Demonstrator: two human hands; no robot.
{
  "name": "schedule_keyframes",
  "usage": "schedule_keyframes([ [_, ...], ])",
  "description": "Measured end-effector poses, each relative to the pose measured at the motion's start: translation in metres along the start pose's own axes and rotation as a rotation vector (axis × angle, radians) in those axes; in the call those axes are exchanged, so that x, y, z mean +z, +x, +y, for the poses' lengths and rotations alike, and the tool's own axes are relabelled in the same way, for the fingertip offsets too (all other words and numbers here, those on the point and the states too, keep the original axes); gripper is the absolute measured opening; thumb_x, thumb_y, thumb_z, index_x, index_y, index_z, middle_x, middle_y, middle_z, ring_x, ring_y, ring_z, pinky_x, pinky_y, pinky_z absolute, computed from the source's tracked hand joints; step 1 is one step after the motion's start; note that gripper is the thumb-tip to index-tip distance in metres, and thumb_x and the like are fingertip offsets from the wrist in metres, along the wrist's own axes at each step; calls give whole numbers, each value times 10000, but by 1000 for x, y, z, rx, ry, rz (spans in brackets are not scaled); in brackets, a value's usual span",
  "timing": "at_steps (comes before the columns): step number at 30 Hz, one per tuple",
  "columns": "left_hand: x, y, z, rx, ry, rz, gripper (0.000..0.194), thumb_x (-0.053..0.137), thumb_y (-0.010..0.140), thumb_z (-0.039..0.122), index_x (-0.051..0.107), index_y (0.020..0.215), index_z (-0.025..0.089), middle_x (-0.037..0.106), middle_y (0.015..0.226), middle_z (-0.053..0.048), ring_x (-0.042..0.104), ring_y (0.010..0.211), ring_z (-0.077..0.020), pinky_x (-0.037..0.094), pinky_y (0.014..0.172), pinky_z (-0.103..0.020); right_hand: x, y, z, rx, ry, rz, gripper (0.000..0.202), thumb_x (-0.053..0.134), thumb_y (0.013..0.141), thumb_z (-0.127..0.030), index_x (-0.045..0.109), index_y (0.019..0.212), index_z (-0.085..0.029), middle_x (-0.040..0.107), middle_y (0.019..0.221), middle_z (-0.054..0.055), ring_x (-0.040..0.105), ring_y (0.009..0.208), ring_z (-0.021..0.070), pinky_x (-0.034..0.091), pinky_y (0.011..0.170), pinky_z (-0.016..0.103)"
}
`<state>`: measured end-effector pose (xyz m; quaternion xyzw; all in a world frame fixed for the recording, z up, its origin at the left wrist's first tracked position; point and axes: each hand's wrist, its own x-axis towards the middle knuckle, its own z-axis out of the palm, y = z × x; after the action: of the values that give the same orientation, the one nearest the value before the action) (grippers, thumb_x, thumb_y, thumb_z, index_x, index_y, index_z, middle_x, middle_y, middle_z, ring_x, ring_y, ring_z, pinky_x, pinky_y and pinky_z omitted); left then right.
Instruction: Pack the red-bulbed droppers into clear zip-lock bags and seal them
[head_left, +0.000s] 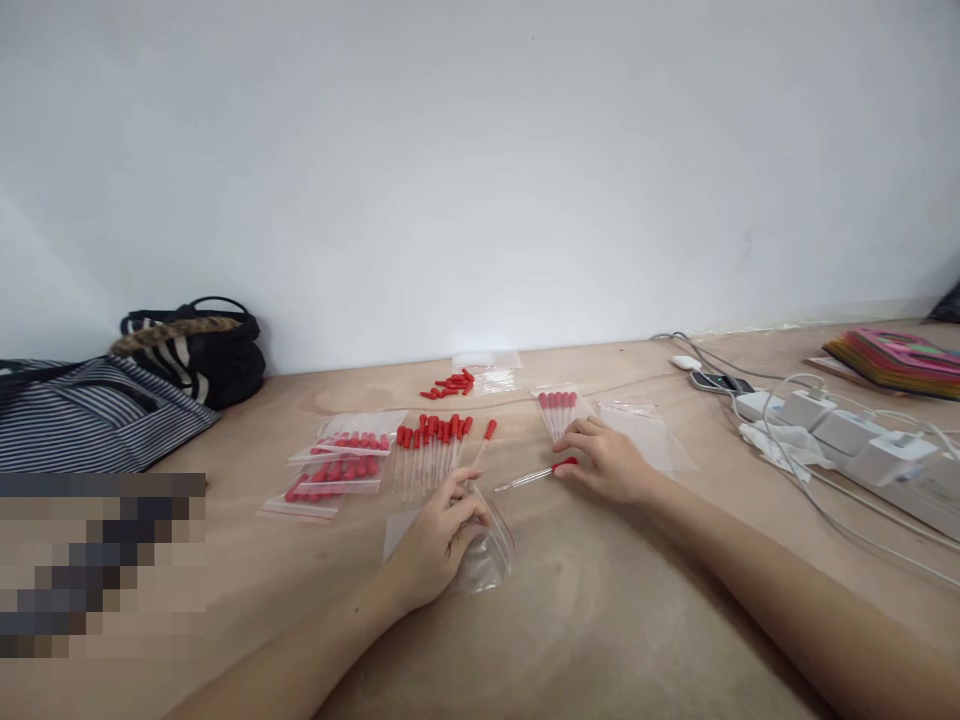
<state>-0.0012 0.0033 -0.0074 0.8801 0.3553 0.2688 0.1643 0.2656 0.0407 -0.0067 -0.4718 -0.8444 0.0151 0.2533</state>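
Observation:
My left hand point(448, 530) is closed over a clear zip bag point(487, 560), with a red-capped glass dropper point(490, 430) sticking up past its fingertips. To the right, my right hand point(606, 462) pinches the red bulb of another glass dropper point(532, 478), whose tip points left. Just beyond that hand lies a bag of red-capped droppers point(557, 402). A row of loose droppers point(431, 440) rests beyond my left hand. Filled zip bags point(341, 470) overlap at the left. Loose red bulbs point(450, 384) and glass tubes point(495, 380) lie farther back.
Flat clear bags point(645, 435) lie beyond my right hand. At the right are a power strip with white chargers point(847, 435), cables, a phone-like device point(720, 383) and colourful sheets point(900, 360). A black bag point(232, 360) and striped fabric point(90, 415) stand at the left.

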Motion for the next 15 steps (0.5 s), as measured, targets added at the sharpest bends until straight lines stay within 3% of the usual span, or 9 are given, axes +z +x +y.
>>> schedule_keyframes([
  [2,2,0,-2,27,24,49,197,404,805,51,541,759,184,409,1054,-58,507,909,-176,427,784,-312,-4,-3,15,-47,-14,-44,201,569,758,-344,614,907,-216,562,876,65,492,832,200,400,717,315],
  [5,5,1,-4,78,31,104,183,415,814,78,549,750,186,440,965,-39,522,759,-130,437,700,-264,-4,-4,19,-82,-8,-82,131,547,779,-293,602,841,-191,561,852,66,476,812,195,395,719,315],
  [9,4,2,-3,124,2,49,187,394,840,100,523,750,202,536,851,-10,536,798,-140,423,723,-252,2,-3,13,-98,-41,-125,103,477,815,-200,577,834,-181,579,835,61,472,800,189,372,716,315],
  [15,4,4,-2,6,-49,-20,161,363,839,95,431,740,203,583,889,-15,546,870,-162,417,756,-276,-2,-9,7,-81,-50,-40,170,391,862,-205,560,876,-195,579,875,62,479,817,185,335,712,310],
])
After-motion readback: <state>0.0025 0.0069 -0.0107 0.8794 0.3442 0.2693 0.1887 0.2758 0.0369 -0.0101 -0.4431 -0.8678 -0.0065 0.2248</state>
